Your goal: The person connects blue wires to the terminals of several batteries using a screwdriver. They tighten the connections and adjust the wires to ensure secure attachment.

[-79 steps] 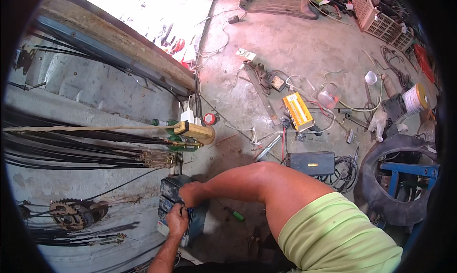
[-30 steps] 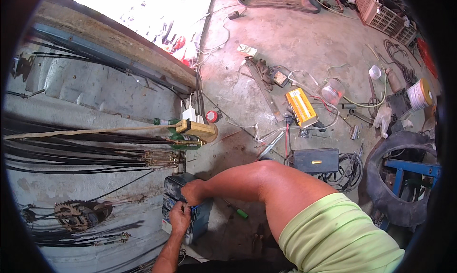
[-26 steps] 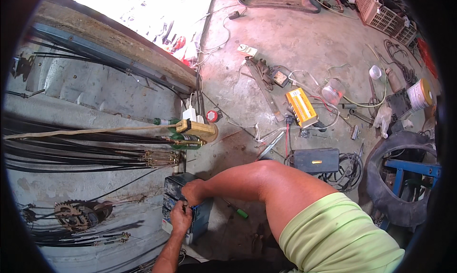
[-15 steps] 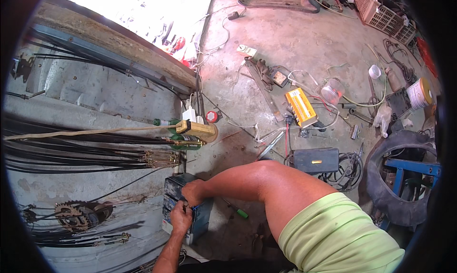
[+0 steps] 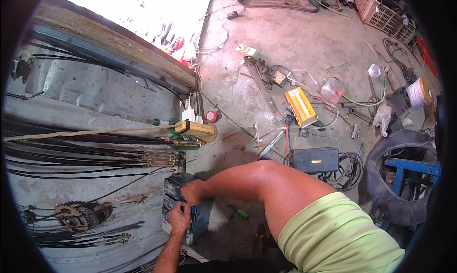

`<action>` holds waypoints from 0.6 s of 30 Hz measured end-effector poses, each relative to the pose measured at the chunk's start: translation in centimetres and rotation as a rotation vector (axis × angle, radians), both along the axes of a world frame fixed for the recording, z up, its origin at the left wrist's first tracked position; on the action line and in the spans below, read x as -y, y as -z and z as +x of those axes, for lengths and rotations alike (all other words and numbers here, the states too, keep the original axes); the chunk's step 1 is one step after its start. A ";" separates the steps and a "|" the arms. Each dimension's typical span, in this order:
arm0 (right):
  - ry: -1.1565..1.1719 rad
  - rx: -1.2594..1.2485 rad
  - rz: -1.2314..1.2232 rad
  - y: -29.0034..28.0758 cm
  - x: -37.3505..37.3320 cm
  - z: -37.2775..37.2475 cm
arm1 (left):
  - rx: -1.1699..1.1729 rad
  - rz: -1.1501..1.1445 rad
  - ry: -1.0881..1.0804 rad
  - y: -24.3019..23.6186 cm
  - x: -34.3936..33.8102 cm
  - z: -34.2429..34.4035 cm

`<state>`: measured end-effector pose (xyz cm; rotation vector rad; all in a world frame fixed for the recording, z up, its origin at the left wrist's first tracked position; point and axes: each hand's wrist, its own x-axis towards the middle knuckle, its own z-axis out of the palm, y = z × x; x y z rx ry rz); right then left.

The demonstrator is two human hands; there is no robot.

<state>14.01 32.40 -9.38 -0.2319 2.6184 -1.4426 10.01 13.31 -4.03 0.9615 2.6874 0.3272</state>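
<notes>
By the wall at the lower left stands a dark, boxy stack [image 5: 175, 185] with a grey lower part, perhaps batteries; its exact kind is unclear. My right hand [image 5: 192, 193] rests at its top edge, fingers curled inward and mostly hidden. Just below, my left hand [image 5: 179, 218] is closed with thumb and fingers pinched together against the stack's side, and a small dark thing shows by the fingertips. What either hand grips cannot be made out. A screwdriver with a green handle [image 5: 243, 213] lies on the floor to the right of the stack.
Black cables [image 5: 95, 151] and a chainring [image 5: 71, 216] hang on the left wall. On the floor are a yellow-orange box [image 5: 301, 106], a dark grey case [image 5: 315, 160] with coiled cord, and a plastic jar [image 5: 332, 91]. A tyre [image 5: 397, 208] stands at right, a crate [image 5: 381, 16] far right.
My left hand has shifted very slightly, staying closed against the stack. My right hand looks unmoved.
</notes>
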 end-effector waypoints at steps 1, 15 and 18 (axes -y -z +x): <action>-0.002 0.008 0.001 0.1 0.1 0.0 | 0.015 -0.012 -0.013 0.1 0.2 -0.2; -0.001 0.050 0.016 -0.9 -0.3 0.2 | -0.046 -0.010 0.039 0.0 -0.2 0.3; -0.035 0.090 0.016 -0.3 -0.1 -0.4 | -0.009 0.037 0.031 0.1 -0.3 0.4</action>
